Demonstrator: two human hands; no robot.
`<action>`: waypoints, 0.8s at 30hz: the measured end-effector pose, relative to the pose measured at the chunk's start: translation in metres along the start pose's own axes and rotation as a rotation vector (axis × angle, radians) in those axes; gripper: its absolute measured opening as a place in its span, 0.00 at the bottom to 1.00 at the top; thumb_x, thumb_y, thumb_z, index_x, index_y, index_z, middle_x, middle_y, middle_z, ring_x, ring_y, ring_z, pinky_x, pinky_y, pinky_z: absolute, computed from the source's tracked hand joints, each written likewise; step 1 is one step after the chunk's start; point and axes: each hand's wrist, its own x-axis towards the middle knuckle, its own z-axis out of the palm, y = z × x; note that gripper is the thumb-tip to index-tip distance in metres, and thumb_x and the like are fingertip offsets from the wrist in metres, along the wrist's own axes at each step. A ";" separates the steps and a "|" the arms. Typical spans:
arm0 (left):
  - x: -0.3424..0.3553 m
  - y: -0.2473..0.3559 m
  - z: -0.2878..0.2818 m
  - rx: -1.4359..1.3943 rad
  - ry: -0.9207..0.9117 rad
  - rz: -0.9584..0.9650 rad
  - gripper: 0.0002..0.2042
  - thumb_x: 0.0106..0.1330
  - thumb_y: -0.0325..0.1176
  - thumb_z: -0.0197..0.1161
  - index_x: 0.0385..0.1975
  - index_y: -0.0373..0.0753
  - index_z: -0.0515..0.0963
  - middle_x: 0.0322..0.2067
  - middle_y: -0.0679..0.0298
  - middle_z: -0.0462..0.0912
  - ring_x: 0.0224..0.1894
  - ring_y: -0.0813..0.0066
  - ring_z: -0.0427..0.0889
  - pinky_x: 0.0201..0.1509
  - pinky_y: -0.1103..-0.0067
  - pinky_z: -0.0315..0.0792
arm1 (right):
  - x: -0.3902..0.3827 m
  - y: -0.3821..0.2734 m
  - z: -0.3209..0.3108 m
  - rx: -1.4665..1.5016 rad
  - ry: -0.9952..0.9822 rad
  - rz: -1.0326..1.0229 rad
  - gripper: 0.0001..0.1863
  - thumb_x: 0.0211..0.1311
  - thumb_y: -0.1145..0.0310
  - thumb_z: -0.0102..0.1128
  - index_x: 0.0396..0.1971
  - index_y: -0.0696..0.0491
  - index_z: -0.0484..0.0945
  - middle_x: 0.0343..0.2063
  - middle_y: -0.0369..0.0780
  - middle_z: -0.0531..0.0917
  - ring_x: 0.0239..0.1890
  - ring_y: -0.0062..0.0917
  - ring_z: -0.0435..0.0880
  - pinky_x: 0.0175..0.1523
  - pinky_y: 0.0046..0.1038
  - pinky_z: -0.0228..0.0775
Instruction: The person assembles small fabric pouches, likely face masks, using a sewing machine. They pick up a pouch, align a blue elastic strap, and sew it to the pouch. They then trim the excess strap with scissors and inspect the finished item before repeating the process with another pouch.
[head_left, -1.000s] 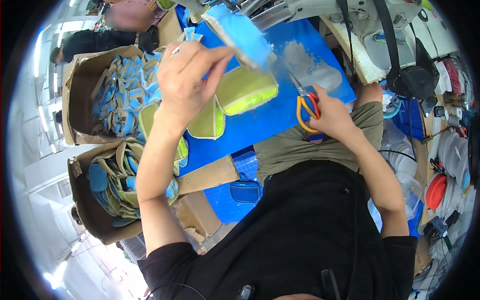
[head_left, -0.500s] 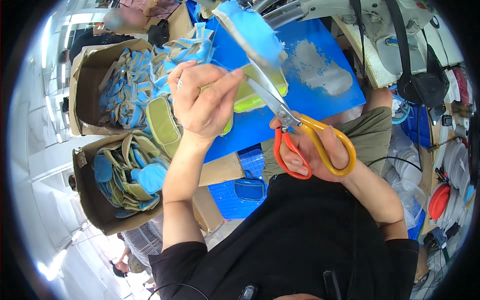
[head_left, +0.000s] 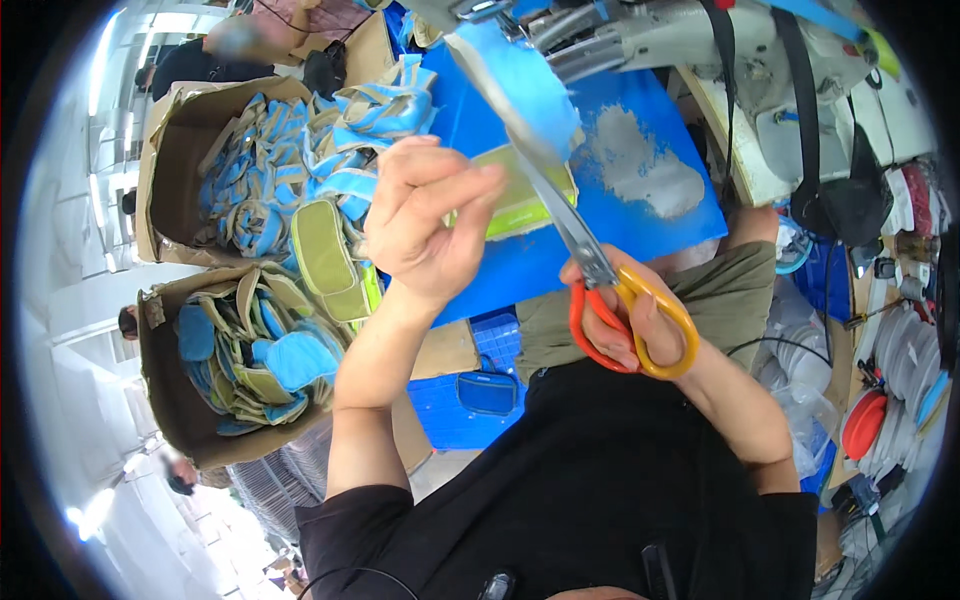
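Note:
My right hand (head_left: 648, 322) grips scissors (head_left: 575, 232) by their orange-yellow and red handles. The blades are together and point up and left toward a blue fabric piece (head_left: 525, 92) with a beige edge. That piece is held up near the machine at the top; the blade tips are blurred against its lower end. Left of the blades, my left hand (head_left: 425, 225) is raised with thumb and fingertips pinched. Whatever lies in that pinch is too small or blurred to name. Behind the blades a green pouch (head_left: 522, 212) rests on the blue tabletop (head_left: 600, 265).
A cardboard box (head_left: 170, 190) at left holds blue-and-beige strips (head_left: 265, 235), which spill onto the table. Below it, another box (head_left: 180, 430) contains green and blue fabric pieces. A green pouch (head_left: 322, 250) lies beside them. The sewing machine (head_left: 670, 35) occupies the upper right.
The scissor blades have gone from parted to together, and my right hand has moved slightly down. My left hand has shifted right and a little down, still pinched.

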 end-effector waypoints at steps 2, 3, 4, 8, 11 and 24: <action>0.001 0.000 -0.001 -0.040 0.015 -0.112 0.12 0.52 0.19 0.77 0.36 0.40 0.89 0.31 0.65 0.84 0.34 0.71 0.83 0.46 0.71 0.76 | -0.010 -0.001 -0.007 -0.146 0.081 -0.021 0.39 0.71 0.35 0.61 0.64 0.54 0.70 0.19 0.29 0.70 0.17 0.09 0.66 0.22 0.14 0.57; 0.003 0.006 -0.004 -0.013 0.005 -0.179 0.11 0.52 0.18 0.77 0.35 0.40 0.89 0.31 0.64 0.84 0.33 0.71 0.83 0.45 0.73 0.76 | -0.018 -0.001 -0.013 -0.204 0.206 0.039 0.36 0.68 0.44 0.71 0.63 0.54 0.72 0.19 0.28 0.70 0.19 0.09 0.67 0.23 0.16 0.58; 0.005 0.005 0.001 -0.014 0.013 -0.247 0.11 0.53 0.18 0.76 0.34 0.39 0.89 0.30 0.64 0.85 0.33 0.71 0.83 0.43 0.75 0.76 | -0.024 0.006 -0.027 -0.478 0.305 0.047 0.35 0.66 0.47 0.74 0.63 0.53 0.72 0.19 0.29 0.71 0.20 0.09 0.69 0.24 0.17 0.60; 0.021 -0.016 0.015 0.038 -0.012 -0.315 0.09 0.55 0.21 0.76 0.33 0.42 0.89 0.28 0.67 0.84 0.28 0.74 0.80 0.33 0.78 0.68 | -0.030 0.015 -0.073 -1.413 0.602 0.095 0.34 0.61 0.62 0.78 0.63 0.53 0.73 0.27 0.42 0.85 0.27 0.36 0.87 0.35 0.36 0.79; 0.030 -0.041 0.034 0.108 0.060 -0.283 0.05 0.60 0.26 0.75 0.34 0.43 0.90 0.25 0.70 0.81 0.28 0.75 0.77 0.35 0.76 0.64 | -0.023 0.013 -0.095 -1.639 0.576 0.204 0.35 0.59 0.66 0.77 0.65 0.56 0.72 0.42 0.50 0.86 0.40 0.48 0.88 0.44 0.43 0.80; 0.026 -0.070 0.071 0.046 0.255 -0.324 0.04 0.56 0.28 0.75 0.30 0.45 0.87 0.23 0.74 0.75 0.29 0.78 0.76 0.49 0.74 0.62 | 0.005 0.049 -0.140 -1.970 0.473 -0.086 0.25 0.58 0.72 0.68 0.57 0.54 0.80 0.66 0.52 0.72 0.67 0.50 0.72 0.70 0.46 0.64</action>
